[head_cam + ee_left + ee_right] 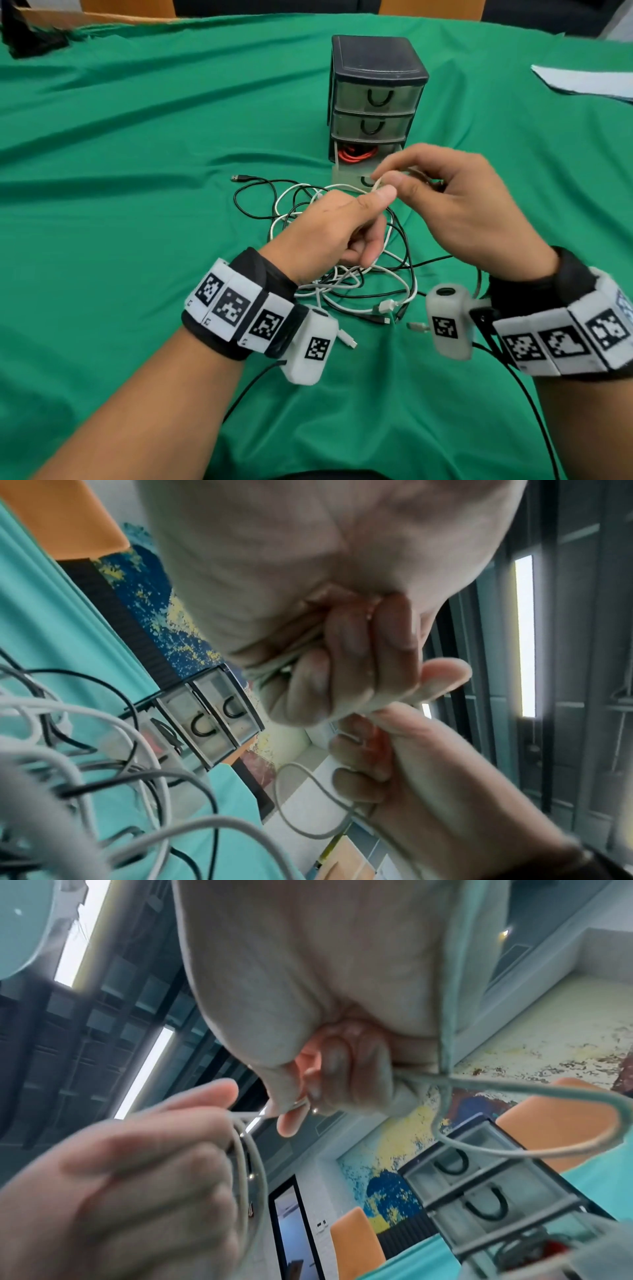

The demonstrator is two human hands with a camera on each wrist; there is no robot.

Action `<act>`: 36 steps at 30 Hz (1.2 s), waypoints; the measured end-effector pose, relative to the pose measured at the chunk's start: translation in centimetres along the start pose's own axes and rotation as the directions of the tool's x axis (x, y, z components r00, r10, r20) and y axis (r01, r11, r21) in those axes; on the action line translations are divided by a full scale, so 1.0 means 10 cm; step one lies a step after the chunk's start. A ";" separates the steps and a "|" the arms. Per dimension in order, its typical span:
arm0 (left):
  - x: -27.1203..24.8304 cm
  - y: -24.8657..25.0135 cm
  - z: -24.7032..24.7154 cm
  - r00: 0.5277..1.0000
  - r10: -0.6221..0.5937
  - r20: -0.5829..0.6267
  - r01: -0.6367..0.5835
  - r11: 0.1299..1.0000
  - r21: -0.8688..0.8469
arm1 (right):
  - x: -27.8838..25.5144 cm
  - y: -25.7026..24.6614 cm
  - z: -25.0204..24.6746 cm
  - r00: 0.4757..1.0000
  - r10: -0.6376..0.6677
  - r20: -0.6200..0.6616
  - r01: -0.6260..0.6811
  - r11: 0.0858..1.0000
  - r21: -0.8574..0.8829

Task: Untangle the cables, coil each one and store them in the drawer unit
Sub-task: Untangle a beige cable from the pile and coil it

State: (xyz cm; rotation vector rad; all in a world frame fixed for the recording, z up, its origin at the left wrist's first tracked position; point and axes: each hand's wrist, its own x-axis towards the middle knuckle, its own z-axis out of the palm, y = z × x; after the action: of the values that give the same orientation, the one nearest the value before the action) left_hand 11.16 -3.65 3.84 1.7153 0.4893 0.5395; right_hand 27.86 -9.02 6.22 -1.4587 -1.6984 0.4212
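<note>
From the head camera I see my left hand (337,228) and right hand (455,202) raised together over a green tablecloth (137,154), both pinching one white cable (342,187) between thumb and fingertips. Below them a tangle of black and white cables (346,270) lies on the cloth. Just behind stands the drawer unit (375,99), its top two drawers closed, its bottom drawer (356,171) pulled out with a coiled red cable (358,154) inside; my right hand partly hides that drawer. In the left wrist view, my left fingers (346,656) curl tightly around several white strands, the tangle blurred in front. In the right wrist view, my right fingers (342,1074) are closed on the white cable, which loops in front of the drawers.
</note>
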 end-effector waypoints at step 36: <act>0.13 -0.19 -0.03 0.890 0.336 -0.307 -0.045 0.736 0.675 | -0.12 -0.01 0.11 0.893 0.064 0.445 0.054 0.967 -0.248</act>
State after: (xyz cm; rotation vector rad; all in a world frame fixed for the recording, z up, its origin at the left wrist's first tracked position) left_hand 12.01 -2.25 2.14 2.3598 0.8851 0.9834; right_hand 26.92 -9.92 5.19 -1.6380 -2.1845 0.5981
